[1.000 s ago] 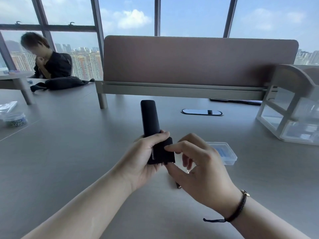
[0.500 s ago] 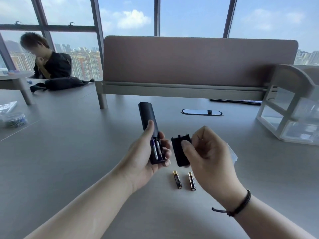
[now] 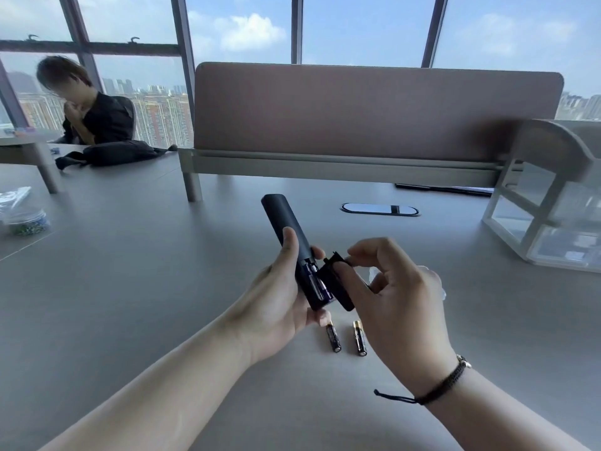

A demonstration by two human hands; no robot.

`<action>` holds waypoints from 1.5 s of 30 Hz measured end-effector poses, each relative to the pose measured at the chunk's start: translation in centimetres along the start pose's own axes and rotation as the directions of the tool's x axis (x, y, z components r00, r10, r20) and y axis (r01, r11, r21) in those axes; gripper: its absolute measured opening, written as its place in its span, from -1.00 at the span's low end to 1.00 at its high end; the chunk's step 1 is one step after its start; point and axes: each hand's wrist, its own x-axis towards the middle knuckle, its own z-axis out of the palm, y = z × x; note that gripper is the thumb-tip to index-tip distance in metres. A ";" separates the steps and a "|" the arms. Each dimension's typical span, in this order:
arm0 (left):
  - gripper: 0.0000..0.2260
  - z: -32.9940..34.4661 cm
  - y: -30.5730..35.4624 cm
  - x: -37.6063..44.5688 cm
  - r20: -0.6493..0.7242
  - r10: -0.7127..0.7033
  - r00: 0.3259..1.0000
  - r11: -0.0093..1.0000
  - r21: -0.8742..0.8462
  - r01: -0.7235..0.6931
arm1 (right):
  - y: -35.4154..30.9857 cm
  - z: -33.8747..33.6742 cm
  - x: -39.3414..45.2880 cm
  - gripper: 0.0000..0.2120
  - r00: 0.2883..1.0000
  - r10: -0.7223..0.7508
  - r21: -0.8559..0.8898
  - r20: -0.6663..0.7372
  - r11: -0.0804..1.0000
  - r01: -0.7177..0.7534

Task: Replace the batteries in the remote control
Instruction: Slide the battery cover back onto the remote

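Note:
My left hand (image 3: 276, 297) grips a long black remote control (image 3: 284, 222), held back side up above the table. Its battery bay (image 3: 313, 281) is uncovered, with two batteries lying inside. My right hand (image 3: 400, 294) pinches the black battery cover (image 3: 335, 281) and holds it against the right edge of the bay, tilted. Two loose black-and-gold batteries (image 3: 333, 336) (image 3: 359, 337) lie side by side on the table just below the remote.
A clear plastic box (image 3: 437, 281) is mostly hidden behind my right hand. A clear drawer unit (image 3: 553, 222) stands at the right, a desk divider (image 3: 374, 112) at the back, a cable port (image 3: 380, 209) before it. A seated person (image 3: 87, 112) and a small jar (image 3: 27, 219) are at the left.
The cover came off the remote and bared the batteries, my right hand drew it away to the right, and it is now back against the bay's right edge.

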 end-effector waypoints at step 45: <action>-0.43 1.0 1.3 -0.7 -0.058 -0.126 0.990 0.965 -0.238 0.108 | -0.4 0.3 -0.8 -0.84 0.870 -0.385 0.002 0.308 0.915 0.404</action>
